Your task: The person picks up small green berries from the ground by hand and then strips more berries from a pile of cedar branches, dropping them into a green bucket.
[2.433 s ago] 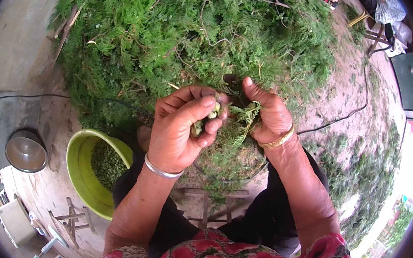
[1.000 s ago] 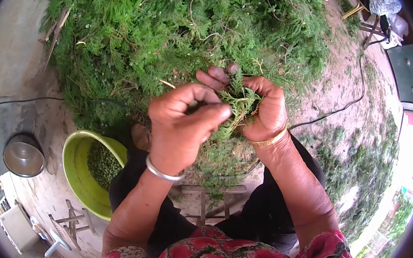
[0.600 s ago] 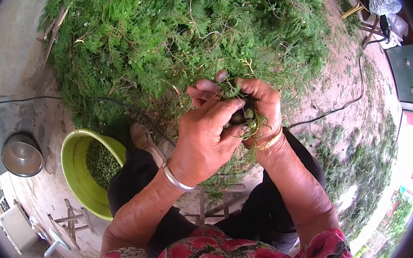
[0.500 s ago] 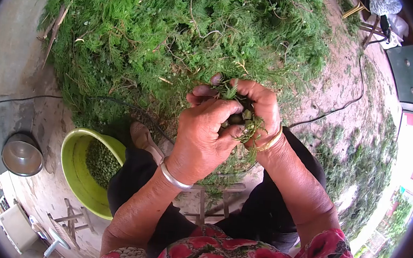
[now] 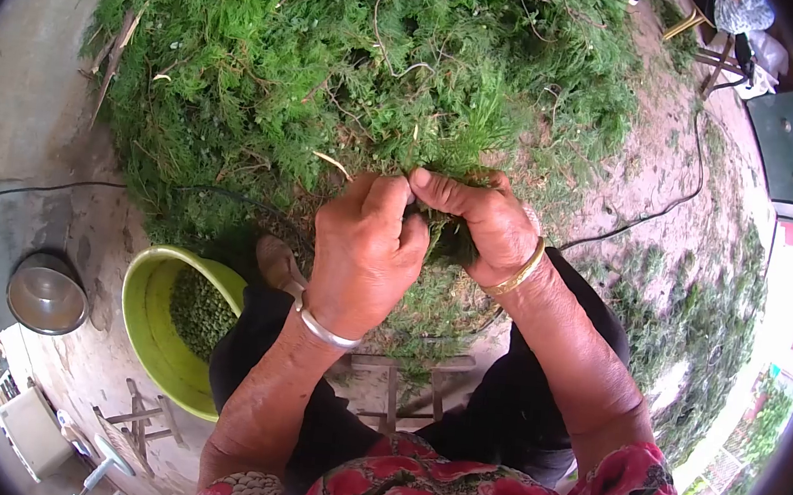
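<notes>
My left hand, with a silver bangle at the wrist, is closed, its thumb and fingers bent; what lies inside it is hidden. Beside it, fingertips nearly touching, my right hand with a gold bangle is wrapped round a green sprig that sticks out above the fingers. Both hands are over the near edge of a large heap of green branches. To the left of my leg a yellow-green bucket holds small green cones.
A metal bowl sits on the ground at the left. Black cable crosses the floor on both sides. A wooden stool is at lower left, more greenery at right, and a dark green box at upper right.
My left hand has turned knuckles up and shifted slightly left. The small cones and bits seen between my hands are no longer visible, and a longer sprig now shows above my right hand.
</notes>
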Demonstrator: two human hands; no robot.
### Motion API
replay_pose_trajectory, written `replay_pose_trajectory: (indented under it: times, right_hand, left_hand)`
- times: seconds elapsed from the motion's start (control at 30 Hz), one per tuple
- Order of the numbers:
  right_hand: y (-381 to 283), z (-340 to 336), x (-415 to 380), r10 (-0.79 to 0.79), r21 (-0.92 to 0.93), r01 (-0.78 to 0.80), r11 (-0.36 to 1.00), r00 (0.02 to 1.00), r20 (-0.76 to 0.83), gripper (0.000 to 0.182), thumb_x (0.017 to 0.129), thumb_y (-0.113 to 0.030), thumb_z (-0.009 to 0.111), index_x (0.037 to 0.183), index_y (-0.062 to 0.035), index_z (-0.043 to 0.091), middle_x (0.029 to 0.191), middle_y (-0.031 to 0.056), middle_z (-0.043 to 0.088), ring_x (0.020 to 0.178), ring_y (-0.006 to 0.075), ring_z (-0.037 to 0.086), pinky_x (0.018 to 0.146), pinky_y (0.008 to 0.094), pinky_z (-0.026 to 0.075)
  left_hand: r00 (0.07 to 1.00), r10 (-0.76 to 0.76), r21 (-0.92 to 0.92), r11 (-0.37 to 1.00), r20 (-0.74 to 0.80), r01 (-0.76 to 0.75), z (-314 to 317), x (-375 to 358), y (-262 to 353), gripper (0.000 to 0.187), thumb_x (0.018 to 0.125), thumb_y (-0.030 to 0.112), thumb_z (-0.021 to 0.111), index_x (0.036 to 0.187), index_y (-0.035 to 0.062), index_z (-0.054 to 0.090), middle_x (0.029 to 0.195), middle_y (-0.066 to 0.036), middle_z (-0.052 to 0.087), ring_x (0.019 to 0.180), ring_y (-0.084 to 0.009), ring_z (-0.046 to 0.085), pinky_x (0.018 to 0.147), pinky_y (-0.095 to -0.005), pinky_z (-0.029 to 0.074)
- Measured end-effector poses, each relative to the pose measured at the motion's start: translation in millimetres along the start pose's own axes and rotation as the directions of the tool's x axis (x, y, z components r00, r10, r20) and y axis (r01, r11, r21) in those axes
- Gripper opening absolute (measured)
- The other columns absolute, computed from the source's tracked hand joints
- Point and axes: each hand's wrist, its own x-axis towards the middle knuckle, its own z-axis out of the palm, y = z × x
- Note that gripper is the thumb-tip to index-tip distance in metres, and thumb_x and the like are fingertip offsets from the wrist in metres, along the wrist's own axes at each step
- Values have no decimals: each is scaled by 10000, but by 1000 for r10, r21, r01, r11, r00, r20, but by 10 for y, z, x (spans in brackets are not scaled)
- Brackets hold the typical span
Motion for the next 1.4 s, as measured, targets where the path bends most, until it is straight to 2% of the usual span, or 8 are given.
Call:
replay_pose_trajectory:
  times: [0.4, 0.5, 0.6, 0.73, 0.87, 0.97, 1.13, 1.4]
  right_hand:
    - [-17, -137, 45, 94, 158, -83, 984, 994, -63, 105, 837, -23, 646, 932, 23, 649, 855, 74, 669, 759, 177, 625, 706, 310, 493]
    - [-46, -138, 37, 48, 188, -61, 980, 996, 71, 161, 897, -137, 612, 929, 19, 633, 869, 83, 659, 782, 187, 623, 729, 336, 499]
    - [-110, -57, 8, 31, 206, -28, 978, 999, -14, 161, 896, -151, 617, 930, 5, 635, 873, 84, 660, 778, 190, 622, 729, 335, 500]
    - [-97, -61, 9, -2, 182, 8, 983, 1000, -32, 145, 878, -141, 641, 958, -20, 635, 886, 64, 661, 780, 179, 622, 726, 319, 501]
    - [-12, -60, 36, -107, 135, 117, 984, 991, -77, 179, 803, -39, 705, 969, -5, 646, 902, 62, 669, 806, 183, 621, 741, 322, 494]
    - [10, -37, 15, -79, 134, 81, 988, 997, -26, 219, 784, -9, 712, 993, 0, 646, 922, 72, 671, 829, 184, 617, 755, 321, 488]
    - [21, -54, 29, -85, 113, 88, 990, 996, -30, 232, 787, -3, 706, 1010, 9, 642, 936, 78, 670, 840, 177, 613, 753, 312, 485]
    - [18, -108, 9, -3, 118, -1, 993, 1000, 29, 173, 837, -64, 673, 991, 7, 638, 898, 53, 660, 826, 131, 593, 734, 289, 474]
  left_hand:
    - [939, -315, -416, 841, 142, 345, -165, 83, 45, 108, 773, -45, 621, 881, -38, 628, 767, -26, 643, 644, -71, 588, 561, -216, 458]
    - [760, -561, -808, 252, 328, 533, -220, 133, 94, 122, 819, 31, 572, 892, -37, 641, 759, -68, 637, 593, -92, 589, 461, -204, 437]
    - [690, -401, -798, -291, 602, 527, -314, 143, -119, 145, 868, 79, 543, 920, -25, 630, 749, -89, 621, 532, -104, 550, 376, -195, 376]
    - [721, -487, -869, -227, 492, 440, -297, 147, -20, 160, 890, 92, 534, 926, -51, 595, 721, -123, 600, 482, -99, 491, 387, -193, 398]
    - [904, -393, -506, 753, 169, 422, -126, 94, 100, 146, 744, -7, 726, 852, -19, 627, 697, -39, 600, 551, -53, 503, 435, -194, 371]
    - [988, -153, -181, 972, -18, 147, 26, 18, 53, 261, 693, 60, 793, 868, -29, 622, 699, -24, 626, 640, -96, 565, 611, -249, 483]
    - [964, -264, -307, 922, -44, 238, 48, 13, 61, 209, 731, 54, 747, 874, -24, 616, 706, -113, 642, 579, -119, 587, 532, -269, 463]
    - [711, -612, -786, 225, 346, 576, -73, 77, 73, 34, 788, 2, 675, 791, -5, 642, 614, 22, 560, 492, -28, 472, 371, -207, 341]
